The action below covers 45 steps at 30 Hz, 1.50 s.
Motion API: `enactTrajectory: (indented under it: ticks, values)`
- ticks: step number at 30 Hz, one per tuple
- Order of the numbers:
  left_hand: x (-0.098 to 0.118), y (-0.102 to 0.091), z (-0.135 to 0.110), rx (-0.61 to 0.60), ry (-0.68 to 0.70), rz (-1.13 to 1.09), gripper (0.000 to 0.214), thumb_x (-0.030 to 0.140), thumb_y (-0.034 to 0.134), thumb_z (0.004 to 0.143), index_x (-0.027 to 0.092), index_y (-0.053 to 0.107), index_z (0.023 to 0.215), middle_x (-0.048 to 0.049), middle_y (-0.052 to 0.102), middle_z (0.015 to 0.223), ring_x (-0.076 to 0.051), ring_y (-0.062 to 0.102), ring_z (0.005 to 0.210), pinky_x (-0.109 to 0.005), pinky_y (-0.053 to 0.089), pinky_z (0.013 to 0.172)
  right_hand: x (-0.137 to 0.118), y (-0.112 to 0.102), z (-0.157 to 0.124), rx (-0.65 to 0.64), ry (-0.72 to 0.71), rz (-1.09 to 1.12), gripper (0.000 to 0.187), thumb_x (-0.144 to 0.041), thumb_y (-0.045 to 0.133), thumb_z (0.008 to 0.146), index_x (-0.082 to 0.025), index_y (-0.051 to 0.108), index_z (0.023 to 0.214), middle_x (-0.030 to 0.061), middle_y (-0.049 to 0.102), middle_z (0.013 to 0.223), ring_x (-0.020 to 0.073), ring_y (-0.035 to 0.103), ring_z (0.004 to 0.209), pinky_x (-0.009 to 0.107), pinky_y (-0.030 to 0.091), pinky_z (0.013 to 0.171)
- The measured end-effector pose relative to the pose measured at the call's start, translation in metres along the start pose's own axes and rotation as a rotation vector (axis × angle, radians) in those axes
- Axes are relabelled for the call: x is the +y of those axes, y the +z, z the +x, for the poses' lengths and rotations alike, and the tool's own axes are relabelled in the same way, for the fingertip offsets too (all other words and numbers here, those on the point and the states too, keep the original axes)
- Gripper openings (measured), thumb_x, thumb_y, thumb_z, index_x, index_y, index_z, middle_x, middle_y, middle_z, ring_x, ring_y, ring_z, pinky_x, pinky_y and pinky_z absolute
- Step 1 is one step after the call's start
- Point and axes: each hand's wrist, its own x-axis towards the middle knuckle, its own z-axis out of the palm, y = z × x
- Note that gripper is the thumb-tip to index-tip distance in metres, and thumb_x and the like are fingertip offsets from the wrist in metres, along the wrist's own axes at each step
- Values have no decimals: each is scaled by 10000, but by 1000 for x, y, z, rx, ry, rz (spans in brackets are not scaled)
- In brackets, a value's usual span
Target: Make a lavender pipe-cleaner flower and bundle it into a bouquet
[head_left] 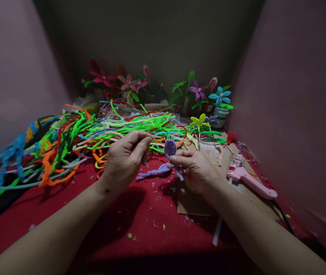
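Note:
My right hand [194, 168] pinches a purple pipe-cleaner petal [170, 148] between thumb and fingers. The petal is a rounded loop standing upright, and a short purple end hangs below the fingers. To the left of the petal, my left hand [130, 152] is closed in a pinch, apart from it. Whatever lies between its fingertips, if anything, is too small to make out. Another purple pipe-cleaner piece [158, 171], with thin ends pointing left, shows below and between the hands.
A heap of coloured pipe cleaners [151, 126] spreads across the back and left of the red cloth [140, 236]. At right, a pink glue gun [251, 181] lies on cardboard [194, 206]. Finished flowers, including a blue one [219, 96], stand behind. Fuzz scraps dot the cloth.

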Motion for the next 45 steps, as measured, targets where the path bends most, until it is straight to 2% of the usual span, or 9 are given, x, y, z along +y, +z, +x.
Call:
enactTrajectory:
  ticks: [8, 12, 15, 22, 31, 36, 40, 42, 45]
  values:
    - [-5, 3, 5, -180, -224, -159, 315, 260, 550, 812, 168, 487, 518, 47, 427, 412, -59, 383, 347, -182, 296, 361, -4, 1, -1, 63, 10, 136, 310, -125, 755, 488, -154, 574, 739, -13, 642, 570, 82, 519, 458, 194, 315, 438]
    - [-10, 10, 0, -303, -373, -370, 112, 259, 636, 752, 152, 620, 720, 42, 529, 515, -58, 436, 382, -175, 333, 370, -4, 1, 0, 20, -44, 162, 316, -132, 748, 492, -158, 553, 739, -39, 610, 542, 55, 454, 412, 182, 273, 412]
    - [-14, 17, -5, -399, -511, -552, 188, 282, 683, 715, 158, 657, 854, 26, 596, 631, -48, 445, 406, -168, 346, 357, -2, -1, 1, -44, -64, 164, 365, -150, 740, 523, -164, 545, 832, -45, 606, 555, 49, 424, 390, 178, 243, 392]
    - [-21, 22, -7, -498, -713, -818, 106, 206, 691, 712, 114, 647, 739, 37, 512, 555, -11, 361, 366, -136, 330, 337, 1, -3, 2, -145, -28, 152, 427, -154, 764, 541, -166, 510, 884, -59, 577, 539, 21, 360, 351, 156, 197, 349]
    - [-20, 21, -10, -497, -774, -857, 174, 123, 668, 697, 108, 653, 869, -11, 577, 613, -11, 348, 371, -133, 311, 361, -9, -1, -7, -226, -60, 0, 504, -236, 808, 548, -199, 490, 938, -81, 577, 522, 44, 416, 331, 154, 283, 331]
    - [-24, 22, -10, -450, -776, -904, 88, 140, 698, 686, 104, 641, 743, 59, 424, 499, -5, 288, 363, -126, 301, 355, -13, 4, -10, -217, -157, -133, 432, -297, 765, 600, -202, 494, 922, -85, 550, 514, 56, 432, 353, 174, 288, 355]
    - [-23, 19, -6, -402, -748, -942, 112, 122, 693, 687, 115, 587, 650, 76, 375, 472, -7, 265, 360, -124, 300, 350, -19, -12, -26, -77, -292, -415, 251, -225, 661, 680, -183, 526, 887, 4, 627, 709, 110, 574, 591, 231, 439, 533]
    - [-22, 16, -3, -373, -722, -949, 147, 101, 690, 679, 121, 557, 621, 73, 384, 486, -8, 274, 366, -125, 303, 350, -22, -35, -42, 83, -455, -669, 161, -205, 571, 747, -179, 555, 905, 51, 635, 854, 149, 597, 771, 279, 468, 672]
    - [-23, 13, -1, -395, -723, -916, 131, 96, 686, 680, 119, 564, 639, 67, 397, 500, -9, 291, 370, -120, 299, 342, -24, -80, -68, 433, -582, -1261, 261, -162, 484, 776, -160, 569, 1023, 104, 617, 972, 205, 556, 845, 352, 443, 748]
